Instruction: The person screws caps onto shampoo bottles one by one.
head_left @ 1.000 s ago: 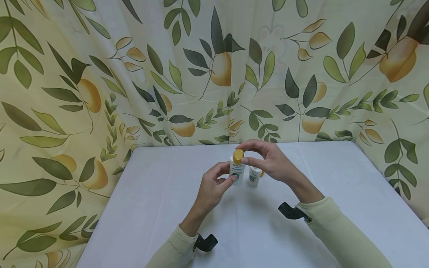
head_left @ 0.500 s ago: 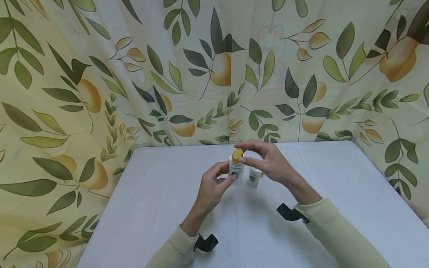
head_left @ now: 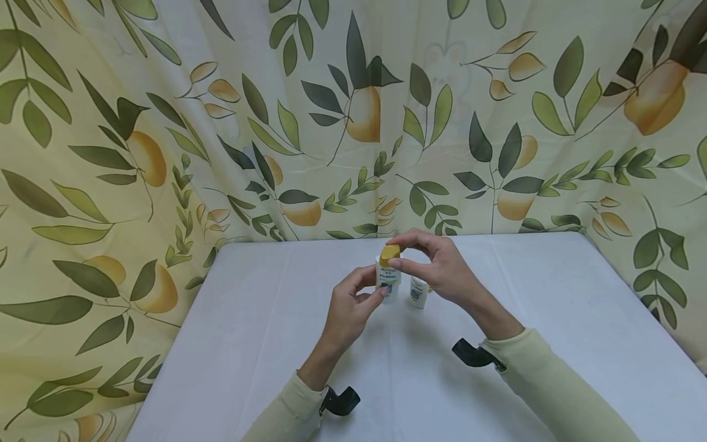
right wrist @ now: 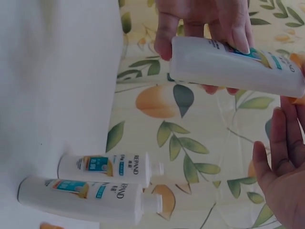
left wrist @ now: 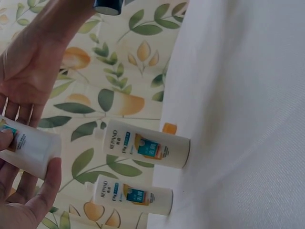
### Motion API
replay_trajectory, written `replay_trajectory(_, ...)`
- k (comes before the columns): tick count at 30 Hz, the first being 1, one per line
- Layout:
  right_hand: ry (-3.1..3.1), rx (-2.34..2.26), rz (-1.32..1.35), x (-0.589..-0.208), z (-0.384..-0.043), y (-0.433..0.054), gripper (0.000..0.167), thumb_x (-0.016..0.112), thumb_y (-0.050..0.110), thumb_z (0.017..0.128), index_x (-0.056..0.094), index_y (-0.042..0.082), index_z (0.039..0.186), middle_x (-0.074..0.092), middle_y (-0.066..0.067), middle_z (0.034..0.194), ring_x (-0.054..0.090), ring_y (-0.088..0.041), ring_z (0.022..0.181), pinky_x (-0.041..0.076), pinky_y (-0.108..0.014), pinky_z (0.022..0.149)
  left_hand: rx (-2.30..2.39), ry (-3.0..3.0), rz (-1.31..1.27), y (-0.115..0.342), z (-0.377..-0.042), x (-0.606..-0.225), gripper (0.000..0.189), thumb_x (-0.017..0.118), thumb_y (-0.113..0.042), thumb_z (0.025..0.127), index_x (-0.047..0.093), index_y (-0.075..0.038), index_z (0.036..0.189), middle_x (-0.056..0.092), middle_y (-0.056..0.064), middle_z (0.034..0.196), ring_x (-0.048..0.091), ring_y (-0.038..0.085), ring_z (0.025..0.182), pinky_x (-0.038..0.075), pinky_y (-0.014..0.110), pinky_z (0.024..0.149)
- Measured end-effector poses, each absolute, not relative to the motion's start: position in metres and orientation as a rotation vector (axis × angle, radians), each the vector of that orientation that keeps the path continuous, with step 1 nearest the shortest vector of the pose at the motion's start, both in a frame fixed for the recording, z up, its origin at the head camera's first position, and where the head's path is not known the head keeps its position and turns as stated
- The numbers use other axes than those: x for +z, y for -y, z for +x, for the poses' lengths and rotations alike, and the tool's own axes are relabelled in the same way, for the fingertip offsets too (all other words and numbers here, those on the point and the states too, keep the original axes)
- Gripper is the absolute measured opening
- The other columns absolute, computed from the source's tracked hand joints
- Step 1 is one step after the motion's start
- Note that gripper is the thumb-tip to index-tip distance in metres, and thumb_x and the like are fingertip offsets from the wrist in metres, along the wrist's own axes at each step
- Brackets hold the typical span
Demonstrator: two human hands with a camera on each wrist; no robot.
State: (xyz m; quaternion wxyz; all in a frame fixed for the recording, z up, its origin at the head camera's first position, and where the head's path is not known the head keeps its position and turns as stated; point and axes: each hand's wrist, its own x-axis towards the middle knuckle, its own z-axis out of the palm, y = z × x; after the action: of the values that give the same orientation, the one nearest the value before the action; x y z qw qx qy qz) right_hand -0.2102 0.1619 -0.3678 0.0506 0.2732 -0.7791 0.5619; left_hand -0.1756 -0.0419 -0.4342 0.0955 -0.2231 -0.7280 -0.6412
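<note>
My left hand (head_left: pixel 350 304) grips a white lotion bottle (right wrist: pixel 228 64) with a blue and orange label, its thumb across the front. The bottle is held upright above the table. My right hand (head_left: pixel 444 267) pinches the yellow-orange cap (head_left: pixel 390 254) between thumb and fingers, right at the bottle's top. In the right wrist view the cap is cut off by the frame edge. Two similar capless bottles, one taller-looking (left wrist: pixel 143 143) and one beside it (left wrist: pixel 133 195), stand on the table with white necks showing. Behind the hands, the head view shows mainly one standing bottle (head_left: pixel 418 292).
A loose orange cap (left wrist: pixel 169 128) lies on the table by the standing bottles. White cloth covers the table (head_left: pixel 248 325). A leaf-and-fruit patterned curtain (head_left: pixel 331 178) hangs along its far side. Black cameras (head_left: pixel 341 401) are strapped at both sleeves.
My right hand has shifted slightly left, and the cap in its fingers has tipped and turned. The bottle has moved a little left; my left hand is nearly still.
</note>
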Motion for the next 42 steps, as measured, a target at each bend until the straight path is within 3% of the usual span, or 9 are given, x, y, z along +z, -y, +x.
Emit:
replay_trajectory(17,2.361,1.684,0.725,-0.37,-0.211,-0.156,0.024,0.082,0.015,0.087,0.072,0.013,0.109,0.069,-0.001,0.109,0.056,-0.018,0.12,0.032,-0.062,0.115,-1.894,2.134,-0.606,0.038,-0.174,-0.436,0.04,0.074,-0.01,0.093,0.064,-0.015,0.131,0.067,0.001,0.122,0.067,0.02,0.112,0.06,0.029,0.087)
replay_trajectory(32,2.345,1.674,0.657,-0.371,-0.209,-0.15,0.024,0.083,0.015,0.086,0.069,0.01,0.104,0.068,-0.004,0.107,0.056,-0.024,0.123,0.033,-0.066,0.112,-1.778,2.122,-0.589,0.035,-0.174,-0.437,0.039,0.077,-0.009,0.091,0.065,-0.013,0.128,0.067,0.001,0.12,0.066,0.017,0.108,0.062,0.029,0.08)
replay_trajectory(42,2.339,1.647,0.607,-0.372,-0.207,-0.148,0.024,0.084,0.02,0.086,0.069,0.01,0.102,0.07,-0.004,0.106,0.058,-0.021,0.116,0.037,-0.057,0.108,-1.638,2.132,-0.587,0.033,-0.173,-0.437,0.037,0.077,-0.007,0.09,0.064,-0.009,0.125,0.067,0.003,0.116,0.066,0.016,0.104,0.062,0.028,0.075)
